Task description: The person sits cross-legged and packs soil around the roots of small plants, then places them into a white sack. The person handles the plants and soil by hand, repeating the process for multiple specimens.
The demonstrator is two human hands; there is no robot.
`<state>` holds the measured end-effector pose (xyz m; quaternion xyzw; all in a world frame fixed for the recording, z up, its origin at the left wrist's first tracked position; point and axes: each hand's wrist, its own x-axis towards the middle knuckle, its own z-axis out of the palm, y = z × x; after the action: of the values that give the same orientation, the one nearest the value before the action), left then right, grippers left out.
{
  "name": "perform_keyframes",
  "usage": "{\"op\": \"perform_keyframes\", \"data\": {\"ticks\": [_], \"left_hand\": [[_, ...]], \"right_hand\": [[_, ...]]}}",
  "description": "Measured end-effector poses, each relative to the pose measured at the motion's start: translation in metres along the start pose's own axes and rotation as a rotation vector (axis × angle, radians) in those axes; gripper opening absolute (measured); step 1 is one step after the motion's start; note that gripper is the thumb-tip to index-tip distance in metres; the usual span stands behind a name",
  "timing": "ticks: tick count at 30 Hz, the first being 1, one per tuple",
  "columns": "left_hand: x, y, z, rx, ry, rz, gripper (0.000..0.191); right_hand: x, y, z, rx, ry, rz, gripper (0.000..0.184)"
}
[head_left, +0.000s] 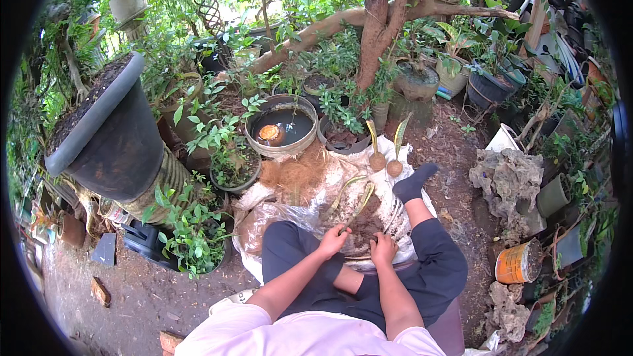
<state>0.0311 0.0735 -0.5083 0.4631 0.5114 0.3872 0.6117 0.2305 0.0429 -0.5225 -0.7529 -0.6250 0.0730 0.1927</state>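
Observation:
My left hand [334, 242] grips the base of a variegated, strap-shaped leaf cutting [362, 205], which points up and away from me. Beside it my right hand [383, 248] rests at the near edge of a heap of dark soil [373, 217], fingers curled downward; whether they pinch anything is hidden. Another long leaf [342, 192] lies just left of the held one. Farther off, two round brown balls, one left [377, 161] and one right [394, 168], each carry an upright leaf. All of this sits on a white woven sack [324, 198].
Loose brown fibre [295, 173] lies on the sack's far left, behind a clear plastic bag [259, 227] of brown material. A water-filled tub [282, 148] stands beyond. A large dark planter [116, 133] rises left; rough rock [507, 183] and an orange bucket [518, 262] stand right.

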Motion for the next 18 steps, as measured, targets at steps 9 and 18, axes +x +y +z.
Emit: {"op": "perform_keyframes", "data": {"ticks": [9,18], "left_hand": [[0.000,0.000,0.001,-0.148,0.041,0.003,0.014],[-0.001,0.004,0.001,-0.108,0.043,-0.004,0.013]], "right_hand": [[-0.004,-0.008,-0.008,-0.020,-0.075,0.098,0.043],[-0.003,-0.007,-0.011,0.045,-0.111,0.177,0.053]]}}
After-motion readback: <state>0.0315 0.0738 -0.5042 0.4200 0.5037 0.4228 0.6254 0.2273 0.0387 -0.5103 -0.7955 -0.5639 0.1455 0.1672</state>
